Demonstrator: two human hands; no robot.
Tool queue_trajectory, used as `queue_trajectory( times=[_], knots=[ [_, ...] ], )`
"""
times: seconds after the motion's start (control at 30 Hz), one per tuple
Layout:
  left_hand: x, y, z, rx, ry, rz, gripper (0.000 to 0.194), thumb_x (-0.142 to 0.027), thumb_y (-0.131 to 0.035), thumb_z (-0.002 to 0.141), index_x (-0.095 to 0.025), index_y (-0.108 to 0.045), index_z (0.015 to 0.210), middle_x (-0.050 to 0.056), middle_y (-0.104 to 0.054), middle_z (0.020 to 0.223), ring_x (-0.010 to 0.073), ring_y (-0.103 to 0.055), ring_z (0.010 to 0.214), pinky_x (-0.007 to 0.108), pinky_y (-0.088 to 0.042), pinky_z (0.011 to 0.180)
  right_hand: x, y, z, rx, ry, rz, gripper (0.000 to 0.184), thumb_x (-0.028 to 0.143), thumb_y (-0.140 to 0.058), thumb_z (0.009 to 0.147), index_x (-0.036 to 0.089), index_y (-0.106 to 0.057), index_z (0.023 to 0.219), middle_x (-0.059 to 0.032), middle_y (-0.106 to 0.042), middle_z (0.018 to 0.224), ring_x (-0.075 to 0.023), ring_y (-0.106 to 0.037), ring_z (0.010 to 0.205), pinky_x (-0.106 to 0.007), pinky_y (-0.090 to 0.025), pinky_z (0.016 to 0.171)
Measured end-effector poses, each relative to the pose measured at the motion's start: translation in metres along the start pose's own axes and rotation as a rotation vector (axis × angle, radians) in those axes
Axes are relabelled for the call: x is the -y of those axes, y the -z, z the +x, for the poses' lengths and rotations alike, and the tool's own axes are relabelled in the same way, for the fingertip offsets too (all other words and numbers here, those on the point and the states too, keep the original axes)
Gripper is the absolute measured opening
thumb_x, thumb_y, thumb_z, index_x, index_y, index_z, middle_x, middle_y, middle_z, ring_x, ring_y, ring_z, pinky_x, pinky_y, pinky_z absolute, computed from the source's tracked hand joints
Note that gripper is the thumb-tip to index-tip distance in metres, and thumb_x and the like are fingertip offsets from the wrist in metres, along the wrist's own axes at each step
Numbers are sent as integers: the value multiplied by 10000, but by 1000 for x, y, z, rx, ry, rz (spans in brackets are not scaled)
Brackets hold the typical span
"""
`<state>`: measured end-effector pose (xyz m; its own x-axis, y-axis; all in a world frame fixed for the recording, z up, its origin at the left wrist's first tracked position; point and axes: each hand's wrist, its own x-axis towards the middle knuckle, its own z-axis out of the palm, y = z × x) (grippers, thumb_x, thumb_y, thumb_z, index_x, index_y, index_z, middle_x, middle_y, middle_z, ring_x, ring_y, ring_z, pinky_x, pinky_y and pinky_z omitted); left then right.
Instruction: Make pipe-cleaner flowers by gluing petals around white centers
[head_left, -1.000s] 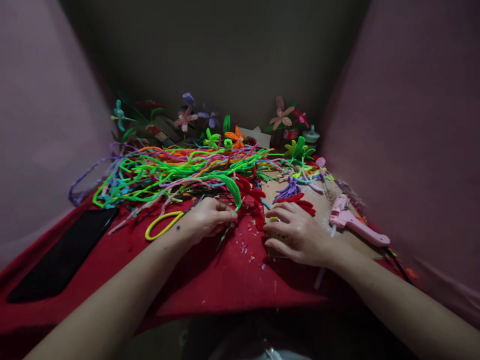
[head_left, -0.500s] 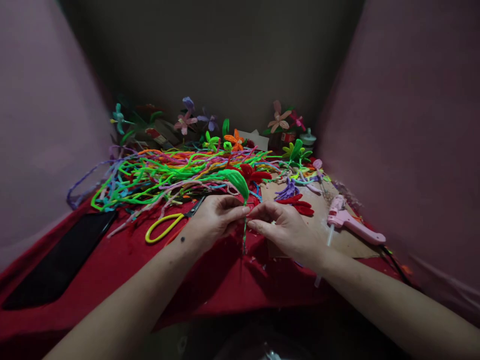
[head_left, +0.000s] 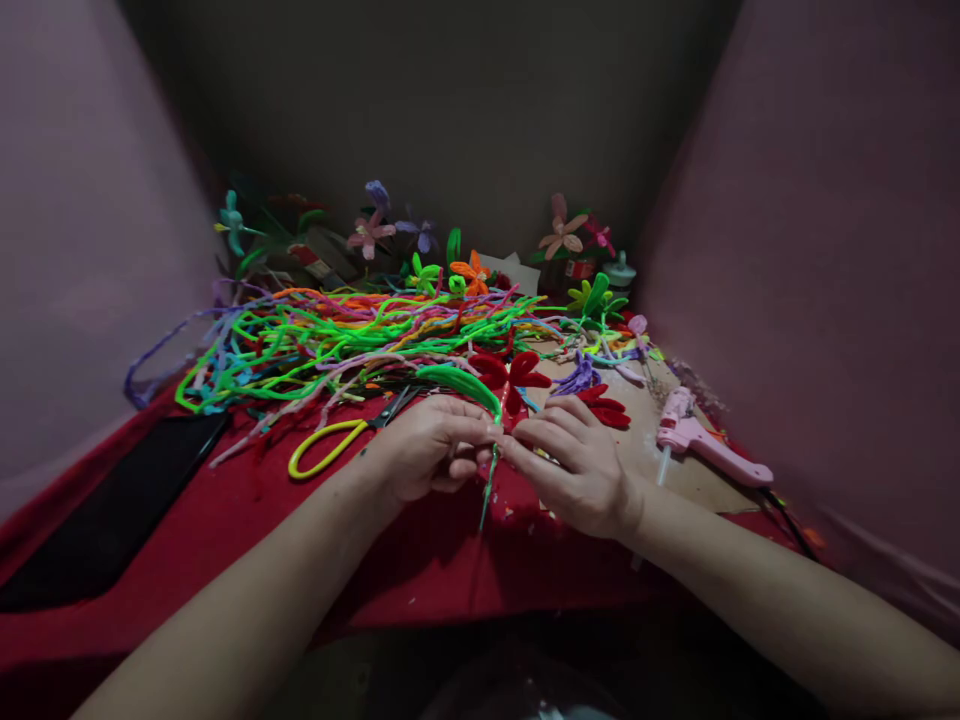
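Between my two hands is a green pipe-cleaner leaf (head_left: 459, 381) with a thin twisted stem that hangs down below my fingers. My left hand (head_left: 436, 447) is closed, pinching the stem just under the leaf blade. Thumb and fingertips of my right hand (head_left: 574, 462) close on the same stem, right beside the left fingertips. Just behind the leaf a red pipe-cleaner flower (head_left: 514, 379) shows its petals. Another bunch of red petals (head_left: 606, 407) lies past my right hand.
Yellow-handled scissors (head_left: 328, 448) and a black phone-like slab (head_left: 112, 510) lie to the left. A pink glue gun (head_left: 694, 440) rests on a cardboard sheet (head_left: 637, 385) at right. Behind spreads a heap of colourful pipe cleaners (head_left: 337, 335), with finished flowers (head_left: 371, 232) along the back.
The leaf has tipped over to the left and its stem now slants. My right hand has turned, with its back more towards me and its fingers closer to the left hand.
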<state>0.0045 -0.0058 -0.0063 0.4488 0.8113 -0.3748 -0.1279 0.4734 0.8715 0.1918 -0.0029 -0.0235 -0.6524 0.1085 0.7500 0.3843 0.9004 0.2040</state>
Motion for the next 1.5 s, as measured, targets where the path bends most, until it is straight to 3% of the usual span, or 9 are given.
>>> queue_trajectory(
  times=[0.1,0.27,0.47,0.67,0.8,0.93,1.03,1.17,1.5],
  knots=[
    [-1,-1,-2,51,55,-71,104,-144,-599,687,-118,-543,602,-17,-510,484,18,-330,300,122,-202,278,-2,3,0,-22,94,-44,196,90,-492,844,123,-644,964,-88,-688,805,-173,-587,735,-360,-460,739],
    [-1,1,-4,103,44,-171,59,-114,-554,706,-102,-572,650,-33,-466,462,16,-276,287,114,-221,234,1,2,-3,16,116,-77,277,104,-409,882,92,-621,1059,-132,-692,971,-197,-617,874,-382,-469,805],
    [0,8,-2,124,-40,-288,78,-91,-553,711,-114,-547,636,-33,-486,507,6,-273,304,112,-267,251,7,-4,-7,145,15,-224,420,69,-416,865,61,-472,1282,-168,-638,1152,-237,-602,977,-439,-419,864],
    [-5,7,-10,71,-163,-219,117,-103,-583,724,-126,-527,624,-44,-472,486,15,-304,316,115,-251,271,4,-8,-11,122,-114,-164,373,108,-484,843,100,-554,1209,-155,-643,1145,-235,-594,946,-435,-412,846],
    [-6,6,-14,4,-230,-125,162,-147,-606,738,-135,-510,608,-44,-475,476,23,-322,327,133,-209,303,8,-3,-2,36,-411,180,262,119,-500,826,118,-660,1034,-129,-679,976,-209,-590,865,-384,-434,772],
    [-2,3,-11,-116,-330,8,222,-210,-652,727,-137,-502,580,-57,-447,462,18,-313,342,158,-184,343,15,2,18,128,-958,887,176,263,-565,822,140,-690,833,-64,-674,785,-151,-597,722,-280,-447,660],
    [1,-3,-9,-197,-402,125,218,-254,-658,727,-131,-545,588,-49,-461,468,24,-327,374,169,-198,368,15,-1,27,172,-1213,1293,232,372,-664,740,141,-672,722,-16,-632,659,-118,-553,615,-257,-421,608],
    [2,-8,-11,-251,-466,230,208,-275,-653,729,-130,-577,600,-47,-454,480,35,-322,410,187,-215,395,10,-10,28,116,-1277,1439,238,349,-714,685,116,-670,668,-12,-608,605,-103,-527,564,-253,-400,589],
    [0,-8,-6,-324,-534,310,177,-275,-679,690,-147,-599,598,-49,-441,519,54,-340,471,204,-250,430,-3,-29,18,73,-1229,1779,130,230,-712,679,112,-675,720,0,-624,591,-72,-533,472,-195,-374,464]
  ],
)
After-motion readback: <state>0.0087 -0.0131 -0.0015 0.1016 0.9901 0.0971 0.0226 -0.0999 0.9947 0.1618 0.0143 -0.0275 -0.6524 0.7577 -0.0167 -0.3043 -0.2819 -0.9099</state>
